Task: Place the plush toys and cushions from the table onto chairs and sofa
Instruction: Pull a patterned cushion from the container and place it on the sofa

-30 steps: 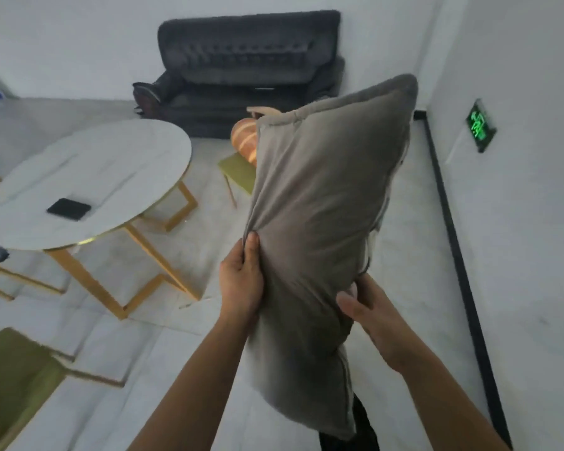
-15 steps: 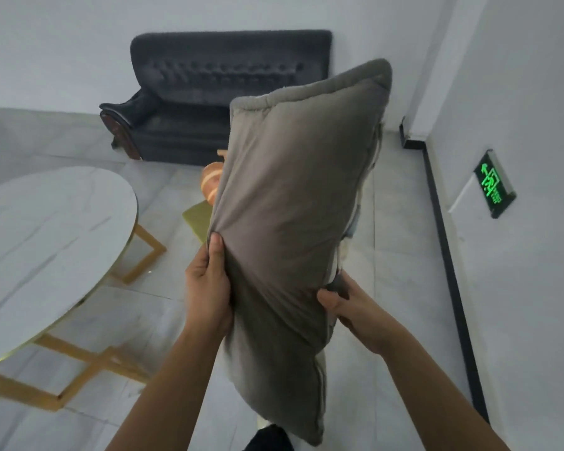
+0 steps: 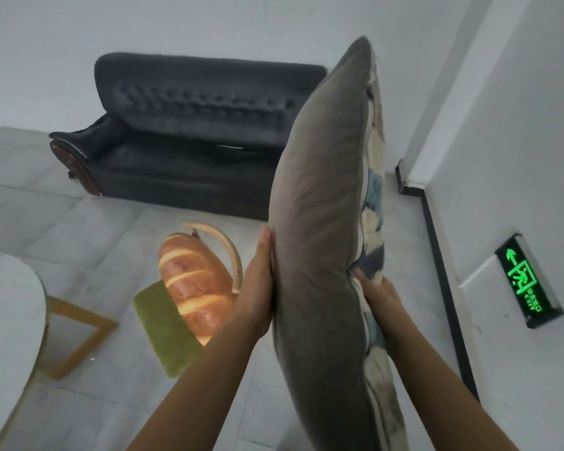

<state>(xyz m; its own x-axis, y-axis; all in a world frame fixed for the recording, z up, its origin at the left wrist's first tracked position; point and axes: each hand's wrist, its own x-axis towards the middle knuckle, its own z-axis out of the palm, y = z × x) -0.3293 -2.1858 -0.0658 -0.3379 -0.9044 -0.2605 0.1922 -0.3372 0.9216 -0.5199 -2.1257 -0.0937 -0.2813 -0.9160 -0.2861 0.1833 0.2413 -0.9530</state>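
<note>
Dark sofa (image 3: 189,138) against the far white wall, tufted back, seat bare, one wooden-faced armrest at its left end. Well short of it, grey cushion (image 3: 319,222) held upright in mid-air, edge-on to the camera, plain grey face turned left, patterned blue-and-cream face turned right, top corner reaching above the sofa's backrest in the picture. Lower end of the cushion cut off by the bottom edge of the frame.

White round table (image 3: 10,320) at the left edge, only part in view, with a wooden leg frame showing beneath it. Green-seated chair (image 3: 166,333) between table and cushion, curved wooden backrest toward the sofa. Bread-shaped plush (image 3: 192,284) lying on that seat, leaned against the backrest, partly hidden by the left forearm.

Left hand (image 3: 258,288) pressed flat against the cushion's grey face about halfway up, fingers extended together, palm in contact. Right hand (image 3: 376,294) on the patterned side at about the same height, fingers dug into the fabric at the seam. Cushion thus clamped between both hands, touching nothing else.

Green exit sign (image 3: 528,284) set low in the right wall, just above the dark skirting, glowing arrow pointing left. Pale tiled floor beneath everything, cushion well clear of it.
</note>
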